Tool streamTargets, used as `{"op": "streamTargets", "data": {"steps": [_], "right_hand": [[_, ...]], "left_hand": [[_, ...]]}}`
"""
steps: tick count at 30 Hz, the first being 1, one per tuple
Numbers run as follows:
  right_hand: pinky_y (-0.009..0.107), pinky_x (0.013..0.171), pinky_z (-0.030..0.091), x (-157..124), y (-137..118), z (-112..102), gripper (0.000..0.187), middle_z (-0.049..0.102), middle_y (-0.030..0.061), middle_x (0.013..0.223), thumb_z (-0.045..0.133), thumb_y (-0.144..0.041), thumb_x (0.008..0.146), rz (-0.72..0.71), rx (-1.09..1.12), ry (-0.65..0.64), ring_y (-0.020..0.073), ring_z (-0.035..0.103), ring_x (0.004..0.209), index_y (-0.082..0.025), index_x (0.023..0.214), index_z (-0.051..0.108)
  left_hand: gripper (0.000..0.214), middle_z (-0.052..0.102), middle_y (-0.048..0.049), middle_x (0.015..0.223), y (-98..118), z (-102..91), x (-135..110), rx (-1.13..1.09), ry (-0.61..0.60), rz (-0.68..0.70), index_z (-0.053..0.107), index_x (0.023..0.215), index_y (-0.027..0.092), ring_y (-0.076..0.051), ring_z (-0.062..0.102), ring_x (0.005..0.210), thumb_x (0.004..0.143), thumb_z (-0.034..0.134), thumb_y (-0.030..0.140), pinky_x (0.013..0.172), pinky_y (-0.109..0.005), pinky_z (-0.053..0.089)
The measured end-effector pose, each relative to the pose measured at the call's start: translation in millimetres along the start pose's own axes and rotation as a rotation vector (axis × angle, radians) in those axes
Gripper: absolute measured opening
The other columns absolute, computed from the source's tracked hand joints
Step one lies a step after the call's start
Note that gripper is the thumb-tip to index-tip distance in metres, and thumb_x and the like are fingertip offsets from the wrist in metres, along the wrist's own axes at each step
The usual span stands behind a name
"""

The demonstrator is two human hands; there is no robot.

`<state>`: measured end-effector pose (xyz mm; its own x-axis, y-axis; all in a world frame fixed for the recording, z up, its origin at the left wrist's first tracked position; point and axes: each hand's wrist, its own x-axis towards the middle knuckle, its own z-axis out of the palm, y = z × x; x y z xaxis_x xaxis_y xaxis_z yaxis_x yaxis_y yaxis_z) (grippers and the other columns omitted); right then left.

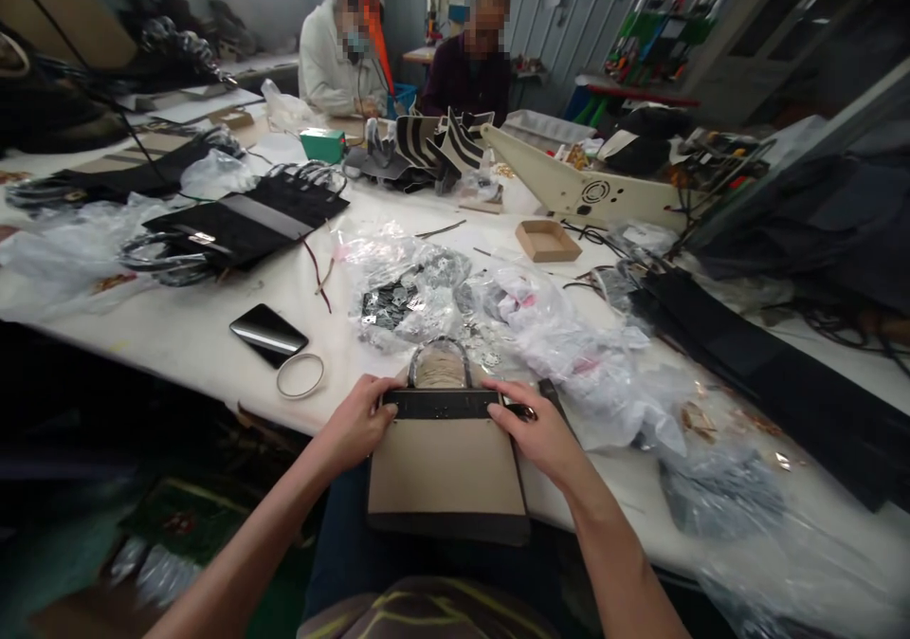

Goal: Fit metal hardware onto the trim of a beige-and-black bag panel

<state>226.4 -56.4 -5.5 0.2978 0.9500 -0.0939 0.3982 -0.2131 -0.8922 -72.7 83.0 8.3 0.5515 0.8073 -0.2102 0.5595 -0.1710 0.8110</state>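
A beige handbag panel [441, 464] with black bands along its top and bottom rests over my lap against the table edge. A plastic-wrapped handle [465, 359] arches from its upper edge. My left hand [359, 419] pinches the panel's upper left corner, thumb on the near face. At the upper right corner my right hand [536, 426] grips it the same way. A small dark looped thing [522, 412] shows by the right fingers; I cannot make out what it is. Just beyond lies an open plastic bag of small metal plates [391, 305].
Left of the panel lie a phone [268, 334] and a roll of tape [300, 375]. Black bags [248, 222] are stacked farther left. Crumpled plastic [590, 355], a cardboard tray [547, 241] and black strips [768, 383] lie rightward. Two people [465, 75] sit across the table.
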Motion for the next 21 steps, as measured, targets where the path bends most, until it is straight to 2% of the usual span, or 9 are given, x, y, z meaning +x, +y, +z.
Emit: {"op": "streamTargets", "data": {"steps": [5, 10, 15, 21], "right_hand": [[0.047, 0.115, 0.05, 2, 6, 0, 0.043, 0.072, 0.0046, 0.141, 0.072, -0.052, 0.094, 0.006, -0.032, -0.024, 0.0293, 0.063, 0.135, -0.037, 0.134, 0.078], [0.042, 0.1, 0.059, 8, 11, -2, 0.048, 0.075, 0.0058, 0.136, 0.074, -0.059, 0.088, 0.083, -0.079, -0.027, 0.0286, 0.068, 0.114, -0.032, 0.127, 0.081], [0.039, 0.095, 0.061, 7, 10, -3, 0.053, 0.077, 0.0068, 0.133, 0.072, -0.063, 0.087, 0.09, -0.107, -0.032, 0.0284, 0.07, 0.11, -0.031, 0.129, 0.081], [0.04, 0.1, 0.063, 8, 15, 3, 0.057, 0.078, 0.0089, 0.135, 0.074, -0.068, 0.084, 0.055, -0.117, -0.002, 0.0306, 0.073, 0.114, -0.03, 0.126, 0.083]], "left_hand": [[0.039, 0.066, -0.0097, 0.122, 1, -2.7, -2, -0.065, -0.009, -0.009, 0.077, 0.125, 0.023, -0.029, 0.064, 0.12, 0.09, 0.062, 0.021, 0.113, -0.046, 0.049], [0.038, 0.068, -0.0082, 0.121, -8, -5.8, 5, -0.145, -0.036, -0.009, 0.08, 0.116, 0.022, -0.027, 0.064, 0.115, 0.079, 0.072, 0.017, 0.109, -0.042, 0.048], [0.032, 0.067, -0.0079, 0.134, -18, -2.7, 8, -0.255, -0.025, 0.041, 0.08, 0.106, 0.021, -0.027, 0.063, 0.122, 0.075, 0.073, 0.016, 0.112, -0.04, 0.045], [0.028, 0.067, -0.0027, 0.11, -18, -5.8, 8, -0.236, -0.033, 0.019, 0.079, 0.1, 0.022, -0.022, 0.062, 0.095, 0.073, 0.074, 0.019, 0.092, -0.036, 0.049]]}}
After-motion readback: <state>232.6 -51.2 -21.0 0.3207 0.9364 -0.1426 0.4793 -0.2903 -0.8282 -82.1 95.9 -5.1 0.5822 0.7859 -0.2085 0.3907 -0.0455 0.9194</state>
